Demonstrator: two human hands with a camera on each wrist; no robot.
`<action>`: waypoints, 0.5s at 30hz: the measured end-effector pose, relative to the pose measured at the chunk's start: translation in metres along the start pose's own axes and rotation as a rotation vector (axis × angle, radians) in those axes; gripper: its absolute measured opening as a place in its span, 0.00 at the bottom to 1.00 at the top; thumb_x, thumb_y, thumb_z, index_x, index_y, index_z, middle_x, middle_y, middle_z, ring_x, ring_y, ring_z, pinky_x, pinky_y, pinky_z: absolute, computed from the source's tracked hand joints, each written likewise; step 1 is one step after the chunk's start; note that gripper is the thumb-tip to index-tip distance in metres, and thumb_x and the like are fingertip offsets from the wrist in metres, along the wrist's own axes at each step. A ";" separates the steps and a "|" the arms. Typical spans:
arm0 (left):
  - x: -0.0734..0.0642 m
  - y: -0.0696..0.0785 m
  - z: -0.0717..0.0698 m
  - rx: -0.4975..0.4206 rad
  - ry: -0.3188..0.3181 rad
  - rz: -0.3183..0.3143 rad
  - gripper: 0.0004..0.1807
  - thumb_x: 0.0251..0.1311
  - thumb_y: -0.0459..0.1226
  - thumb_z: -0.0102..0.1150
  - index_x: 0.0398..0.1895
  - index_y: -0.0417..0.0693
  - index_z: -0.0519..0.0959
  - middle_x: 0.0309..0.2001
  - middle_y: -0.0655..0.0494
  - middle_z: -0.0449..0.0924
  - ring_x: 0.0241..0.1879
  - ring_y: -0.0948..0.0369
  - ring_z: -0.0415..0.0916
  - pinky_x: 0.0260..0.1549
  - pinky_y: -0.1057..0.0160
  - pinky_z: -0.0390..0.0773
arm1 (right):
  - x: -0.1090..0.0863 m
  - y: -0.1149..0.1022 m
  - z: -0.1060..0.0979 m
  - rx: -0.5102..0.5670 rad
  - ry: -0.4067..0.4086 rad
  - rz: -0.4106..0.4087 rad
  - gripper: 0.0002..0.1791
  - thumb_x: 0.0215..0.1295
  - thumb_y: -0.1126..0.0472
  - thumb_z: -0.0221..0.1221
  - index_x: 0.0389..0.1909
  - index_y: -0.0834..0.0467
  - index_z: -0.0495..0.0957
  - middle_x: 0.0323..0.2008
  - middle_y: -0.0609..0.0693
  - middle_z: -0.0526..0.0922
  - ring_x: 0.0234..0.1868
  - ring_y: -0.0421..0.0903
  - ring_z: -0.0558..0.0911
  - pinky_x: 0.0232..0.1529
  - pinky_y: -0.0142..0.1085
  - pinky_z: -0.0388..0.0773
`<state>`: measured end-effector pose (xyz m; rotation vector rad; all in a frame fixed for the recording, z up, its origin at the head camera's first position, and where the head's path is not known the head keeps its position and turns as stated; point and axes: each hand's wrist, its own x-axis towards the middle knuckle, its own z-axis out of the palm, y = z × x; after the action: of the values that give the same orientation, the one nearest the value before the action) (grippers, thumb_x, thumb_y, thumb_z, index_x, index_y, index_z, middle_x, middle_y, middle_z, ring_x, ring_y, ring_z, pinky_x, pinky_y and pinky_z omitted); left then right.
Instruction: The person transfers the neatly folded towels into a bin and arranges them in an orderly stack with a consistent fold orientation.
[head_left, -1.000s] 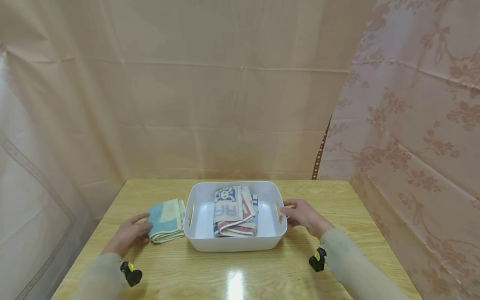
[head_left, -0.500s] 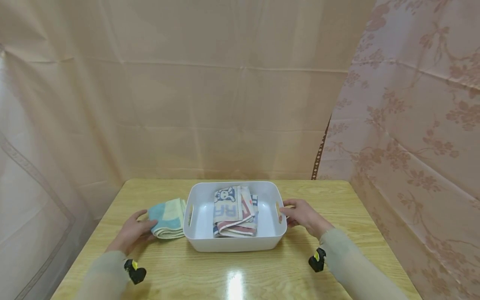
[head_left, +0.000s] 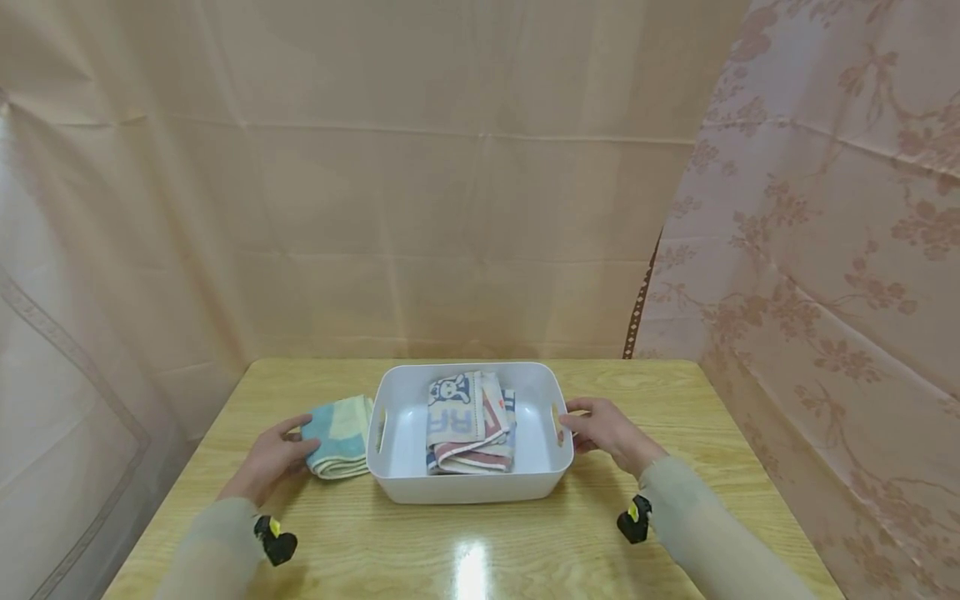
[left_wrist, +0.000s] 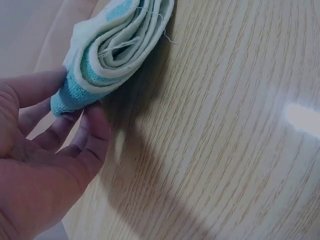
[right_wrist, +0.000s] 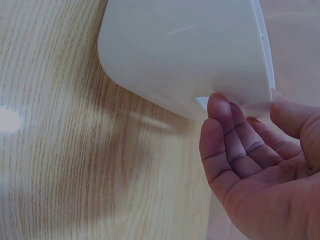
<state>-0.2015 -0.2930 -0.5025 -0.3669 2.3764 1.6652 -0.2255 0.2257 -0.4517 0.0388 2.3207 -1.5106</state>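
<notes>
A folded blue-and-cream towel [head_left: 339, 437] lies on the table against the basket's left side. My left hand [head_left: 272, 460] pinches its left end, thumb above and fingers below. The towel's rolled layers [left_wrist: 122, 47] show in the left wrist view. The white plastic basket [head_left: 468, 490] stands upright with folded patterned towels [head_left: 467, 423] inside. At its right end, my right hand [head_left: 606, 429] holds the rim beside the handle hole. In the right wrist view, the thumb lies at the rim and the fingertips [right_wrist: 218, 106] touch the outer wall near the hole.
Both the basket and the towel rest on a light wooden table [head_left: 390, 554]. A beige curtain [head_left: 450, 208] hangs behind it, and a pink floral curtain [head_left: 840, 275] hangs along the right.
My left hand has shifted slightly right and taken hold of the towel's left end, which has moved a little toward the basket. My right hand and the basket have stayed put.
</notes>
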 end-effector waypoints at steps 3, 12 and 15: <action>0.002 0.000 0.002 0.000 0.011 -0.004 0.39 0.72 0.37 0.59 0.79 0.35 0.52 0.71 0.25 0.55 0.53 0.51 0.76 0.49 0.55 0.82 | 0.000 0.000 0.000 -0.002 0.000 0.005 0.25 0.77 0.59 0.57 0.67 0.70 0.69 0.44 0.57 0.87 0.37 0.48 0.85 0.44 0.45 0.85; 0.006 0.005 0.010 -0.035 0.072 0.011 0.40 0.70 0.30 0.58 0.78 0.35 0.48 0.67 0.28 0.58 0.57 0.43 0.71 0.45 0.54 0.83 | 0.000 -0.001 0.000 -0.005 0.004 0.007 0.25 0.77 0.59 0.57 0.67 0.70 0.69 0.43 0.57 0.87 0.38 0.47 0.85 0.45 0.46 0.84; 0.007 0.009 0.010 -0.017 0.084 0.028 0.44 0.70 0.30 0.57 0.80 0.37 0.41 0.70 0.25 0.55 0.63 0.38 0.68 0.47 0.53 0.81 | 0.000 -0.001 0.000 -0.006 0.001 0.009 0.25 0.77 0.59 0.57 0.67 0.70 0.69 0.43 0.57 0.87 0.38 0.48 0.85 0.45 0.46 0.84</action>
<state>-0.2107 -0.2808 -0.5002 -0.4160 2.4402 1.7155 -0.2259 0.2251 -0.4506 0.0481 2.3231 -1.4994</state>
